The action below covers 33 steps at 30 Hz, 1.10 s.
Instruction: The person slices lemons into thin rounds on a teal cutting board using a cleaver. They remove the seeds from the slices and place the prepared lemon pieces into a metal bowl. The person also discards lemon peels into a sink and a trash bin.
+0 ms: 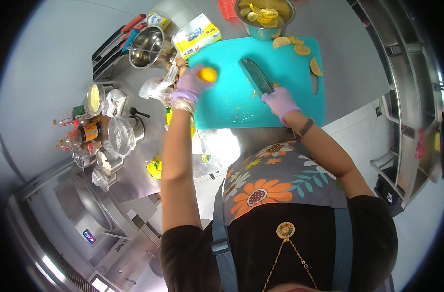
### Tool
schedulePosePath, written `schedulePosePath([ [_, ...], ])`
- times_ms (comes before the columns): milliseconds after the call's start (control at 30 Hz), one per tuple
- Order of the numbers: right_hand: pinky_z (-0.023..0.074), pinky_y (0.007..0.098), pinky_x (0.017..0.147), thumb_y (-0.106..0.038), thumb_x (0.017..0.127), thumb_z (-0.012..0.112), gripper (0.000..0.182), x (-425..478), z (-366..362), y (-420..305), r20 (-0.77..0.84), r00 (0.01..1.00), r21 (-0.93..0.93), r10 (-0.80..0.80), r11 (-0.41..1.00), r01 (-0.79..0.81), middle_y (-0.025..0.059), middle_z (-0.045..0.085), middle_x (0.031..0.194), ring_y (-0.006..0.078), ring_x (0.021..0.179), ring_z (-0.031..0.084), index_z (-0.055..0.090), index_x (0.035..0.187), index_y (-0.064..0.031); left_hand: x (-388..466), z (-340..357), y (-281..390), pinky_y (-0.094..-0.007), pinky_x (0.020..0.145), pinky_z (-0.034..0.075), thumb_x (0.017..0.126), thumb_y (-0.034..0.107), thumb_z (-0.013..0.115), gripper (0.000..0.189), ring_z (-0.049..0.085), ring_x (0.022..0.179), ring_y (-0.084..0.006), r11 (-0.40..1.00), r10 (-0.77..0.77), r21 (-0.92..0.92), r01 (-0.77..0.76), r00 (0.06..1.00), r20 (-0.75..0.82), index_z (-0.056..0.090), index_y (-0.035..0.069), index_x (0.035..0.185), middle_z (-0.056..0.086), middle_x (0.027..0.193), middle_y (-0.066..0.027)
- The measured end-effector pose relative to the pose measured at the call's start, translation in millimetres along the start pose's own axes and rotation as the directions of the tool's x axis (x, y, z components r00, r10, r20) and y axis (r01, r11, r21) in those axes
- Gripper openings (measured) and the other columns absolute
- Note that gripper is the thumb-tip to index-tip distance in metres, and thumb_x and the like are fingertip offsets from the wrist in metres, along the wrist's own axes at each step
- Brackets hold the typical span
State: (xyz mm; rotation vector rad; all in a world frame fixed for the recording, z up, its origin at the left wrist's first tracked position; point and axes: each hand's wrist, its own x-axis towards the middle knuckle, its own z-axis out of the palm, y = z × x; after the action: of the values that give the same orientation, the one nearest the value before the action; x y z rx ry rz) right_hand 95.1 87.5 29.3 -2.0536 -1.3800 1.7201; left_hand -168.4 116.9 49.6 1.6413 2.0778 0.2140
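My left hand [190, 83], in a thin purple glove, is closed on a whole yellow lemon [208, 75] above the left side of a turquoise cutting board [222, 106]. In my gloved right hand [281, 102] is the handle of a wide-bladed kitchen knife [256, 76]; its blade slants up and left over the board. Small lemon scraps lie around the blade. Several cut lemon slices [301, 50] rest at the board's far right corner. Just behind the board stands a steel pot [264, 31] with lemon slices [267, 16] inside.
Left of the board are ginger pieces [182, 69], a plastic bag [152, 88], a tissue pack [196, 34] and a steel bowl [146, 47]. A knife rack [114, 47] stands behind them. Bottles [88, 132], bag-covered containers [121, 137] and a black spoon [139, 112] occupy the far left.
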Motion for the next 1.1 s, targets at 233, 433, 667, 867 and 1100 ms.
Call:
schedulePosePath([
  [233, 0.0482, 0.0437, 0.064, -0.021, 0.083, 0.054, 0.026, -52, 2, 6, 0.013, 0.919, -0.301, -0.394, 0.875, 0.380, 0.0169, 0.062, 0.072, 0.0349, 0.069, 0.061, 0.062, 0.104, -0.0090, -104, 77, 46, -0.0391, 0.076, 0.049, 0.056, 0.032, 0.082, 0.066, 0.059, 0.084, -0.0321, 0.996, -0.016, -0.087, -0.011, 0.954, -0.301, 0.058, 0.010, 0.114, 0.062, 0.093, -0.0149],
  [433, 0.0472, 0.0421, 0.062, -0.016, 0.085, 0.055, 0.026, -70, -7, 2, 0.103, 0.912, -0.390, -0.397, 0.827, 0.404, 0.0163, 0.063, 0.079, 0.0357, 0.072, 0.060, 0.059, 0.110, -0.0103, -100, 73, 54, -0.0379, 0.074, 0.049, 0.057, 0.029, 0.081, 0.061, 0.058, 0.086, -0.0308, 0.991, -0.102, -0.109, 0.084, 0.979, -0.175, 0.058, 0.005, 0.108, 0.060, 0.091, -0.0151],
  [667, 0.0456, 0.0440, 0.058, -0.014, 0.085, 0.054, 0.014, -70, -27, 4, 0.213, 0.890, -0.451, -0.404, 0.767, 0.456, 0.0154, 0.061, 0.077, 0.0360, 0.069, 0.059, 0.056, 0.098, -0.0075, -97, 71, 48, -0.0371, 0.074, 0.050, 0.056, 0.025, 0.081, 0.062, 0.058, 0.086, -0.0306, 0.996, -0.040, -0.081, 0.028, 0.987, -0.155, 0.058, 0.004, 0.110, 0.060, 0.091, -0.0154],
  [867, 0.0470, 0.0448, 0.059, -0.014, 0.084, 0.051, 0.012, -53, -17, -23, 0.319, 0.897, -0.553, -0.305, 0.709, 0.437, 0.0183, 0.061, 0.072, 0.0354, 0.068, 0.061, 0.056, 0.089, -0.0036, -102, 81, 40, -0.0370, 0.074, 0.050, 0.056, 0.024, 0.081, 0.064, 0.058, 0.087, -0.0294, 0.982, -0.113, -0.169, 0.084, 0.978, -0.173, 0.058, 0.005, 0.113, 0.062, 0.090, -0.0136],
  [1100, 0.0504, 0.0437, 0.064, -0.010, 0.081, 0.051, 0.014, -29, 8, -39, 0.318, 0.890, -0.560, -0.328, 0.692, 0.455, 0.0193, 0.062, 0.075, 0.0358, 0.072, 0.063, 0.062, 0.084, -0.0021, -94, 78, 31, -0.0367, 0.070, 0.050, 0.054, 0.028, 0.083, 0.058, 0.060, 0.081, -0.0303, 0.987, -0.130, -0.122, 0.105, 0.967, -0.217, 0.062, 0.003, 0.102, 0.062, 0.083, -0.0157],
])
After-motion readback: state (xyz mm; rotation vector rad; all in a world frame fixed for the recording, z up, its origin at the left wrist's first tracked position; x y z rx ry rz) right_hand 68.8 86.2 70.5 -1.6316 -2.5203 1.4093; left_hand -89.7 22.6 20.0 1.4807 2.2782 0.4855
